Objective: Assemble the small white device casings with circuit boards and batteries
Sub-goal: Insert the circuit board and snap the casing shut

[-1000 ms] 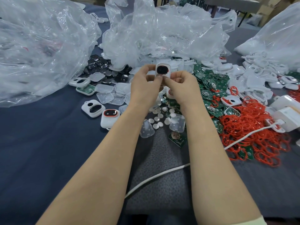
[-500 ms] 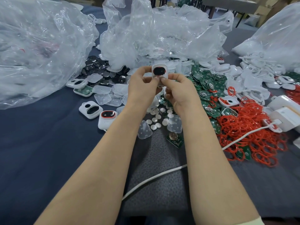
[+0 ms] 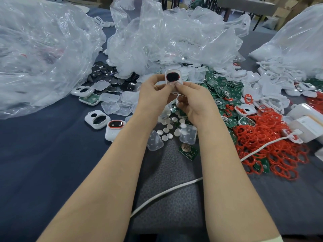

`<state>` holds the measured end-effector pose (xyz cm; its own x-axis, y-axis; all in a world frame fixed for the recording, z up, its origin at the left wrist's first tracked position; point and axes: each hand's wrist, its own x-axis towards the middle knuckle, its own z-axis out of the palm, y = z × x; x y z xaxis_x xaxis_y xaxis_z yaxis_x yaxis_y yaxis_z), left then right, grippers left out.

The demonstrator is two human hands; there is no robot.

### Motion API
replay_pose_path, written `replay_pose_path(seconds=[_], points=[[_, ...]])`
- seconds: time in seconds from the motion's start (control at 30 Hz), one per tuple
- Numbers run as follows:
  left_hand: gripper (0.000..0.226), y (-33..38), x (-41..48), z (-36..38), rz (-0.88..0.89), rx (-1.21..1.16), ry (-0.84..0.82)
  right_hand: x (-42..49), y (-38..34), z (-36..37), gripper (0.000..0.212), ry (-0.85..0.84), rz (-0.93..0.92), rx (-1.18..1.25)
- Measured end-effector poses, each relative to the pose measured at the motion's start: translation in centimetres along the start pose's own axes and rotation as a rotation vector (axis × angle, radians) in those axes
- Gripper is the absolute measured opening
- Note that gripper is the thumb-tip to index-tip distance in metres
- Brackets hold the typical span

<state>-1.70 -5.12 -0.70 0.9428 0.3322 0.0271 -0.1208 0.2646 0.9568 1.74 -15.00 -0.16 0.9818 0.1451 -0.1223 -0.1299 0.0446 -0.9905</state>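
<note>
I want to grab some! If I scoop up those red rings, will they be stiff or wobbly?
Probably wobbly: the red rings look thin and lie bent out of round. Likely very light, being so thin. They overlap in a tangled heap, so several may lift together.

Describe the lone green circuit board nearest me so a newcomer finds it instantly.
Start at the grey textured mat nearest the camera. At its far right corner lies the green circuit board. Unlike the heaped boards, it lies alone, a round metal cell showing on top.
</note>
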Motion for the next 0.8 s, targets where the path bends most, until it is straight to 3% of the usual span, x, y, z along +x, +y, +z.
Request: replay_pose_path(seconds=[0.4, 0.8], points=[[0.017, 0.00, -0.20, 0.17, 0.056, 0.140, -0.005, 0.27, 0.21, -0.07, 0.014, 0.008, -0.085, -0.102], [0.021, -0.10, 0.04, 0.18, 0.063, 0.104, -0.001, 0.14, 0.13, 0.01, 0.013, 0.052, -0.203, -0.209]])
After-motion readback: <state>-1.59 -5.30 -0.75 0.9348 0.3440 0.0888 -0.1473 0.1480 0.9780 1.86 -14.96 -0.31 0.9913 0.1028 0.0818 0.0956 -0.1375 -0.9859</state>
